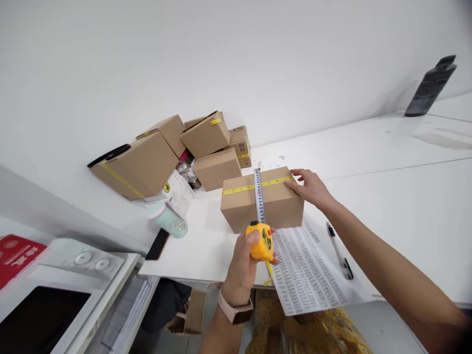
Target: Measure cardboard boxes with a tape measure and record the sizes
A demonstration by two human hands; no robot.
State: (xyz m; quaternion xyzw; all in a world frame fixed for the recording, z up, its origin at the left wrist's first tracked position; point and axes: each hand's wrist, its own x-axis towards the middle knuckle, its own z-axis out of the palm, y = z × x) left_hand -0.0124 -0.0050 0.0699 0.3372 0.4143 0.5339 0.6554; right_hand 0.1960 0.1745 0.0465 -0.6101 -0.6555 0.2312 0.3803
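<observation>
A brown cardboard box [239,206] with yellow tape along its top rests on the white table. My left hand [245,250] is closed around a yellow tape measure [262,246], just in front of the box. Its blade [259,196] is pulled out and runs over the front and top of the box. At the box's right end, my right hand [308,187] grips the upper corner with thumb and fingers. A printed sheet [306,275] of number rows lies partly beneath the box.
A black-and-white pen [339,250] lies on the paper's right side. Several cardboard boxes [143,164] are stacked by the wall at the left. A mint-green cup [171,221] lies near the left table edge. A dark bottle [429,88] stands far right; a white microwave [51,295] is lower left.
</observation>
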